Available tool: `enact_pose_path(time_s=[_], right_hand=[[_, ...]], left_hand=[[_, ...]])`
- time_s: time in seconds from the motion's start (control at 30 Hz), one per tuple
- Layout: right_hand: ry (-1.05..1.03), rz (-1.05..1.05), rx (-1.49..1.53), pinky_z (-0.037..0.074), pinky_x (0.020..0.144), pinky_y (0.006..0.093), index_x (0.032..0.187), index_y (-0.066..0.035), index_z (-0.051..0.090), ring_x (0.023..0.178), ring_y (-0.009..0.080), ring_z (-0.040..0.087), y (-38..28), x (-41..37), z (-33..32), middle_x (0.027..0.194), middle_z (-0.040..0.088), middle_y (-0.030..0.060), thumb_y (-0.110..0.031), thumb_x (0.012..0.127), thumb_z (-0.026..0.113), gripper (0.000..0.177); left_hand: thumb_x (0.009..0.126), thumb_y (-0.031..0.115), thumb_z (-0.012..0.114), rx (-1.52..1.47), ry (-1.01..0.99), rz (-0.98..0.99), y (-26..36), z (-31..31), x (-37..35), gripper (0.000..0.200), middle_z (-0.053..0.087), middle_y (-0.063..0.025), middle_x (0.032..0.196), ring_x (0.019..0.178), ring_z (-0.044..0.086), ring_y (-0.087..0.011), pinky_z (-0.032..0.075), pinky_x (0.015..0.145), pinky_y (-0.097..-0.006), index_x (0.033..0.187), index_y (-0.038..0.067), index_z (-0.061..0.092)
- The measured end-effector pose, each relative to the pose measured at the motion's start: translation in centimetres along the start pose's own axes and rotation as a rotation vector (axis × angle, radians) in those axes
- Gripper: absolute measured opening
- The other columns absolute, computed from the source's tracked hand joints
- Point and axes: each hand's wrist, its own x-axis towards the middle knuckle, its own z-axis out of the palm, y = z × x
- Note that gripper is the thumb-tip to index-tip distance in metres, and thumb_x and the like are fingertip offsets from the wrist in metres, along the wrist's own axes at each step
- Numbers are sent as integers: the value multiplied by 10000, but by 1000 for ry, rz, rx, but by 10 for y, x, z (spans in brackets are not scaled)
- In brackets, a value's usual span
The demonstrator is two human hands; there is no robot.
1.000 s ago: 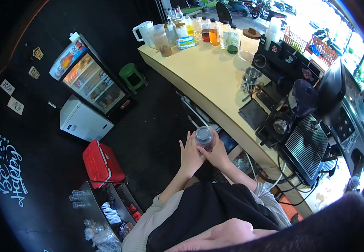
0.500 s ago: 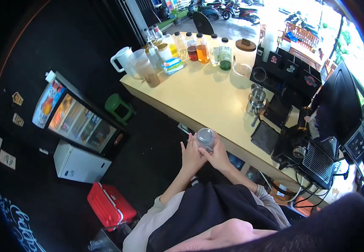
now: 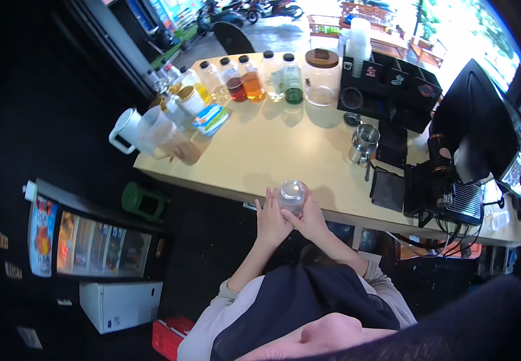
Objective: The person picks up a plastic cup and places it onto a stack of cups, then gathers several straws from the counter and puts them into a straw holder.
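Note:
Between both palms I hold a clear see-through cup [image 3: 292, 194] near the front edge of the counter, its round end facing up toward me. My left hand [image 3: 272, 221] presses against its left side, with the thumb-side fingers stretched upward. Around the right side wraps my right hand [image 3: 310, 218], its thumb lying across the front of the cup. The cup's lower part is hidden behind the fingers. Just beyond is the pale wooden counter [image 3: 260, 162].
Several bottles of coloured liquid, including a green one [image 3: 293, 81], line the back of the counter, beside a wooden-lidded jar [image 3: 322, 78]. Pitchers [image 3: 127, 131] stand at left. A metal cup [image 3: 366, 139] and coffee machine [image 3: 447, 180] are at right. A fridge [image 3: 101, 240] stands lower left.
My view has turned, so the counter now lies more level and nearer in front of me. Both hands keep the clear cup in the same grip, now over the counter's front edge.

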Motion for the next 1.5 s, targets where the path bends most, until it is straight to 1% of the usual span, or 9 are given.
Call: enact_pose_path(time_s=[0.17, 0.43, 0.5, 0.87, 1.03, 1.13, 1.3, 1.37, 1.5], right_hand=[[117, 6, 7, 472, 954, 440, 1401, 29, 290, 1122, 384, 599, 8, 19, -12, 1219, 576, 240, -258, 787, 763, 826], [240, 26, 54, 464, 958, 425, 1390, 24, 294, 1163, 385, 567, 6, 79, -54, 1248, 551, 242, -284, 788, 761, 822], [257, 37, 30, 468, 953, 421, 1389, 21, 298, 1155, 378, 573, 8, 96, -67, 1249, 550, 239, -289, 786, 762, 822], [418, -88, -216, 522, 779, 461, 1378, 21, 298, 975, 408, 642, 34, 177, -145, 1173, 585, 258, -389, 799, 746, 840], [453, -4, -252, 519, 813, 452, 1344, 28, 345, 973, 409, 641, 17, 214, -198, 1102, 614, 249, -411, 788, 751, 817], [571, -167, -270, 520, 827, 425, 1282, 53, 445, 980, 341, 647, 15, 248, -224, 1044, 612, 208, -431, 770, 768, 775], [693, -251, -251, 501, 785, 406, 1225, 44, 455, 894, 310, 625, 9, 317, -260, 975, 594, 181, -405, 760, 793, 729], [793, -377, -243, 486, 862, 429, 1281, 21, 421, 1039, 339, 607, 7, 345, -273, 1070, 601, 204, -384, 763, 798, 758], [894, -502, -267, 459, 951, 447, 1362, 4, 345, 1153, 375, 561, 15, 397, -298, 1204, 557, 246, -361, 789, 785, 809]], left_hand=[[777, 498, 703, -22, -52, 93, 0, 15, 38, 922, 379, -226, 1459, 1430, 258, -389, 200, 1091, -675, 1413, -30, 295], [749, 395, 730, -62, -10, 225, 33, 7, 121, 867, 423, -281, 1408, 1409, 298, -405, 222, 1097, -652, 1376, -57, 338], [754, 470, 718, -43, 1, 260, 44, 1, 143, 925, 395, -227, 1449, 1429, 266, -382, 195, 1105, -661, 1414, -24, 299], [765, 506, 698, 61, 8, 375, 101, 5, 252, 935, 416, -186, 1457, 1434, 281, -339, 200, 1120, -634, 1428, -24, 304], [784, 575, 660, 62, -42, 449, 111, 14, 281, 942, 455, -187, 1433, 1414, 320, -344, 219, 1112, -632, 1440, -7, 316], [805, 608, 631, -28, -20, 445, 118, 20, 292, 924, 465, -204, 1419, 1403, 338, -350, 237, 1110, -616, 1453, 24, 326], [825, 651, 586, -50, -14, 445, 110, 37, 309, 896, 490, -217, 1391, 1378, 377, -347, 265, 1121, -557, 1456, 62, 345], [835, 648, 572, -55, -29, 436, 106, 42, 311, 872, 501, -212, 1380, 1374, 383, -343, 269, 1121, -549, 1442, 56, 367], [866, 624, 540, -56, -159, 384, 93, 60, 308, 792, 524, -196, 1358, 1358, 401, -346, 285, 1114, -541, 1394, 43, 438]])
